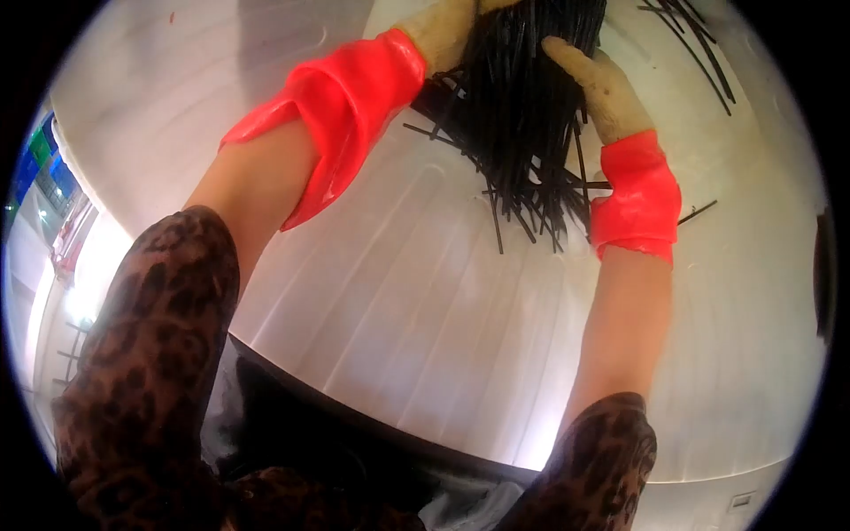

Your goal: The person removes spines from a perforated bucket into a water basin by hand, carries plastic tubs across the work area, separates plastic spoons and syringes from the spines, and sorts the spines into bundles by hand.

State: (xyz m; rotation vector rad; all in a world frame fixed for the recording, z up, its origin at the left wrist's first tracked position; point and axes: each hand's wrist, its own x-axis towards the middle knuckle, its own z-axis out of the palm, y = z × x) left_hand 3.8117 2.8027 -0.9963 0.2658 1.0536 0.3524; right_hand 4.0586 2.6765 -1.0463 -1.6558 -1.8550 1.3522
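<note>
A thick bundle of thin black strips [522, 106] lies over the pale work surface [416, 292] at the top centre, its lower ends fanned out unevenly. My left hand [447, 34], in a cream glove with a red cuff, is closed around the bundle's left side, its fingers partly hidden behind the strips and cut off by the top edge. On the right side, my right hand [602, 84], gloved alike, presses against the bundle with its thumb over the front; its other fingers are hidden behind it.
A few loose black strips [699, 49] lie at the upper right. One strip [698, 212] sticks out right of my right cuff. The surface's near edge curves in front of my body, above a dark apron. Blue and green items [40, 159] are at the far left.
</note>
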